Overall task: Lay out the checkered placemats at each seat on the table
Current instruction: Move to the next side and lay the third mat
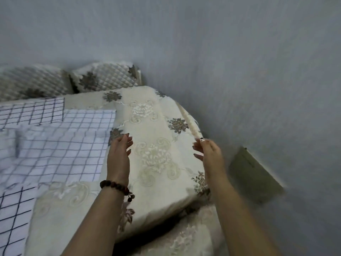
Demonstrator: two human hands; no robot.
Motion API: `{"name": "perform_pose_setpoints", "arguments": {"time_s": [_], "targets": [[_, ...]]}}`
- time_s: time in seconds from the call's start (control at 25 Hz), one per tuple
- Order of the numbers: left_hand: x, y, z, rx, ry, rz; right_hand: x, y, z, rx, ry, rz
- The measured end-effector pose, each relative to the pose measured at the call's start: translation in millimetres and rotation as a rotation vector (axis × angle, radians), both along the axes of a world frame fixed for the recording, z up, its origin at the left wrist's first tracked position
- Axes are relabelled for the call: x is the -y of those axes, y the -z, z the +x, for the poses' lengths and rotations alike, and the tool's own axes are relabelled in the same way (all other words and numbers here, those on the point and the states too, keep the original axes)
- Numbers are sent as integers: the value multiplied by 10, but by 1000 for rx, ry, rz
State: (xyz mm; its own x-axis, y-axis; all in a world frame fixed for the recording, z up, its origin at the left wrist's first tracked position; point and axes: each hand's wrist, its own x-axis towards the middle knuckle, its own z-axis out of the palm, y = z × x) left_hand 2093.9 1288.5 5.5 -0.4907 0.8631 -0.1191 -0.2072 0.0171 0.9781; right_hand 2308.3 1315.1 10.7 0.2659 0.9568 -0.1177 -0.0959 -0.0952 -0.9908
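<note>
**Both hands reach over the right end of the table [162, 200], a seat with no mat yet.**

Your left hand [119, 154] is released, fingers straight, over the cloth [158, 126] just beside the right edge of the pale mat [60, 145]. Your right hand [208, 150] is at the table's right edge, next to a white strip [190, 122]. The blur hides whether it pinches the strip or is free. A far mat [31, 111] lies at the far left edge and a near mat [13, 215] at the near left corner. I judge this seat is next. Set a mat here parallel to the table edge and clear of the pale mat. Then smooth it from the middle outward with flat palms, so the cloth does not wrinkle below.
</note>
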Motion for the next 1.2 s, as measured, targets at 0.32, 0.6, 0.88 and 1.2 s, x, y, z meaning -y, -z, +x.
{"name": "perform_pose_setpoints", "arguments": {"time_s": [0.32, 0.6, 0.88, 1.2], "targets": [[101, 360, -918, -26, -335, -127, -654, 472, -1194, 137, -435, -99], [266, 717, -1431, -29, -513, -295, -881, 1141, -2227, 533, -940, 11], [466, 932, -1655, -48, -591, -395, -706, 1697, -2895, 972, -1304, 342], [471, 985, -1566, -128, -557, -433, -788, 1801, -2893, 1014, -1208, 451]]}}
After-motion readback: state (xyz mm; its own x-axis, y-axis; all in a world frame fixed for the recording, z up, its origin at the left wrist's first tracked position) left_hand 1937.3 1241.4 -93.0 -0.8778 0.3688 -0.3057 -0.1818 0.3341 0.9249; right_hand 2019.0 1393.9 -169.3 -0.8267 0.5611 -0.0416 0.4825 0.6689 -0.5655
